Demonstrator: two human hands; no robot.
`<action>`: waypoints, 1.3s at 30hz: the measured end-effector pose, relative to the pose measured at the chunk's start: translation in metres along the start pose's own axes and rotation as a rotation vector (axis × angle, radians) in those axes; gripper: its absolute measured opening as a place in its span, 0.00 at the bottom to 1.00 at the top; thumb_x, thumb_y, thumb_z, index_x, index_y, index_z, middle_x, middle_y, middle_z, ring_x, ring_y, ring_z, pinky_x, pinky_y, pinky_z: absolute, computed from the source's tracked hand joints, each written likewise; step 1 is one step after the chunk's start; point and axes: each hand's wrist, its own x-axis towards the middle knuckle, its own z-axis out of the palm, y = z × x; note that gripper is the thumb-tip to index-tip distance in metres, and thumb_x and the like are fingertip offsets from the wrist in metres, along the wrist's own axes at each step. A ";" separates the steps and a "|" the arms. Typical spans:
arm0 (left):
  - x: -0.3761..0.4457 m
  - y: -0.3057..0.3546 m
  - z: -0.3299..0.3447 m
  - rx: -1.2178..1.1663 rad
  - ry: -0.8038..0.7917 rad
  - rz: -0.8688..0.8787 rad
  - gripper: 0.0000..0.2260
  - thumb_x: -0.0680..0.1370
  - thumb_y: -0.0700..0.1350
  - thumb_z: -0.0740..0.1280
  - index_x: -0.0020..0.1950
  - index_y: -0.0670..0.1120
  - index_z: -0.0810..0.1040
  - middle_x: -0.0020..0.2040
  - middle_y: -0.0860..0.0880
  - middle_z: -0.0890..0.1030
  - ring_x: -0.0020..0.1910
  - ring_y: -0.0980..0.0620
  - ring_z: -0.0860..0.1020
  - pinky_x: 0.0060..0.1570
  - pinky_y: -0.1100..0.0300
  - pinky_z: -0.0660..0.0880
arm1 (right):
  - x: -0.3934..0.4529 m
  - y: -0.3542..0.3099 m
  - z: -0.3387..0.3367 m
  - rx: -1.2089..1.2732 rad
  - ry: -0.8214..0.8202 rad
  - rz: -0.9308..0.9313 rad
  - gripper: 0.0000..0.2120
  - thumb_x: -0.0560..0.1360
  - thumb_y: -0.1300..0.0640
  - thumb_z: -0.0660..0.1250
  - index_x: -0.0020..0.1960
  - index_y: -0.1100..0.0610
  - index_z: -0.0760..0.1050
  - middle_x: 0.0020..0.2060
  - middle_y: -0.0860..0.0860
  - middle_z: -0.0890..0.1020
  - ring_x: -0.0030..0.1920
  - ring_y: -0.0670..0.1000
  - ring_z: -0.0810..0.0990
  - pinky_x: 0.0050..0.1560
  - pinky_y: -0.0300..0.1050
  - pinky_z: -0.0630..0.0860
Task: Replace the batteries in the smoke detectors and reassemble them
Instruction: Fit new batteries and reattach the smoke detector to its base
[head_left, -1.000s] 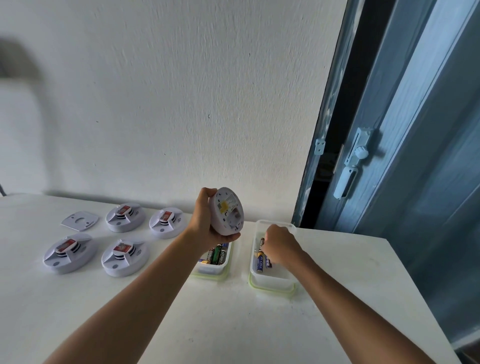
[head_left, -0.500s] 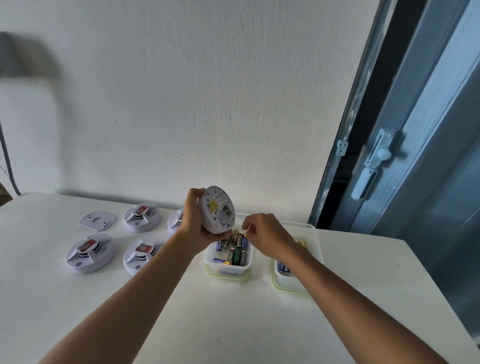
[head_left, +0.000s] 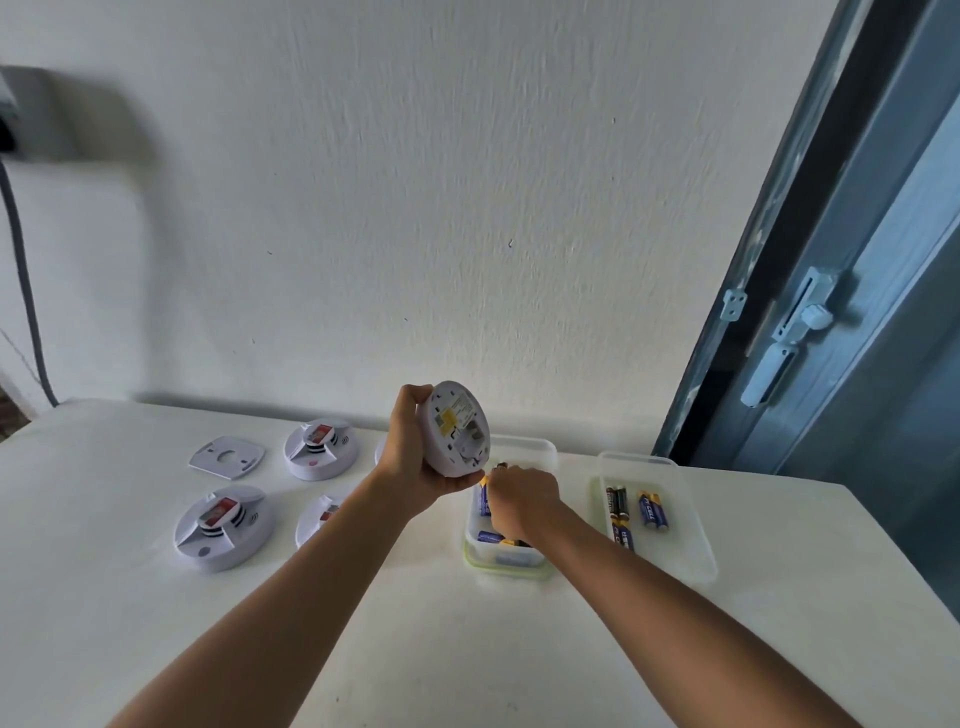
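Observation:
My left hand (head_left: 415, 460) holds a round white smoke detector (head_left: 457, 428) up on edge above the table, its back with a yellow label and open battery bay facing me. My right hand (head_left: 524, 499) reaches down into the left clear tub (head_left: 506, 567), fingers curled among several batteries (head_left: 484, 501). The fingers hide whether they grip one. A second clear tub (head_left: 696, 551) to the right holds three batteries (head_left: 652, 512).
More white detectors lie face up on the left of the white table (head_left: 467, 649): one at the back (head_left: 321, 449), one in front (head_left: 223, 527), one (head_left: 318, 519) partly behind my left forearm. A loose mounting plate (head_left: 227, 456) lies beside them. A blue door (head_left: 857, 312) stands at the right.
My right hand left the right tub, passed above the left tub with pinched fingers, and has now dropped into it. The view has swung to the right. The detector stays in my left hand.

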 end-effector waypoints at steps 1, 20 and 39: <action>0.001 0.001 -0.001 0.004 -0.006 -0.001 0.24 0.73 0.58 0.61 0.62 0.45 0.78 0.58 0.38 0.79 0.54 0.36 0.77 0.38 0.48 0.79 | 0.002 0.000 0.000 0.023 -0.006 0.012 0.14 0.78 0.62 0.61 0.63 0.65 0.71 0.60 0.60 0.77 0.59 0.60 0.77 0.53 0.49 0.72; 0.007 0.001 -0.010 -0.086 -0.101 0.007 0.23 0.74 0.58 0.57 0.58 0.44 0.79 0.56 0.37 0.79 0.54 0.36 0.74 0.47 0.49 0.74 | -0.003 0.024 -0.043 1.617 0.435 0.086 0.04 0.71 0.64 0.74 0.43 0.57 0.81 0.34 0.50 0.83 0.33 0.44 0.80 0.36 0.38 0.73; -0.007 0.007 -0.006 -0.115 -0.095 0.106 0.23 0.75 0.58 0.55 0.52 0.42 0.80 0.49 0.38 0.79 0.48 0.39 0.76 0.47 0.50 0.72 | -0.004 0.011 -0.043 1.485 0.438 -0.082 0.08 0.73 0.63 0.72 0.44 0.49 0.83 0.39 0.47 0.85 0.41 0.43 0.81 0.40 0.38 0.78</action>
